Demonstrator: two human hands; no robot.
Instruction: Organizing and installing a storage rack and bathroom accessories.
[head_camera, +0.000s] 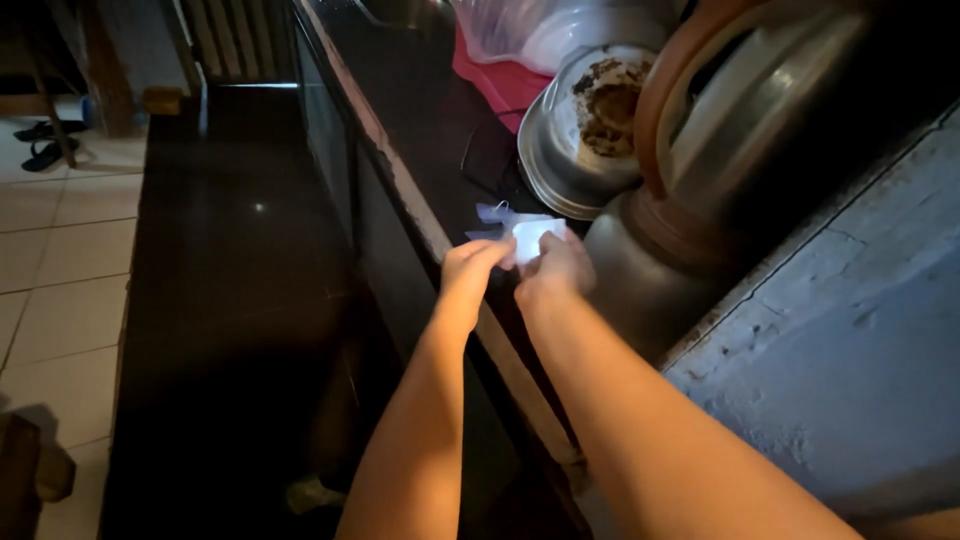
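Between both hands, left and right, a pinched small white crumpled wrapper.

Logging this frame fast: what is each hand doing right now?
Left hand: closed, pinching the small white packet.
Right hand: closed on the same packet.

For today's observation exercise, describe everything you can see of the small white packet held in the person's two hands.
The small white packet is a flat, pale piece that looks like thin paper or plastic, brightly lit against the dark countertop. The left hand pinches its left edge and the right hand covers its lower right part, so only its top shows. It is held just above the counter's edge, beside a dark metal pot. Thin pale scraps jut out behind it; whether they are part of it cannot be told.
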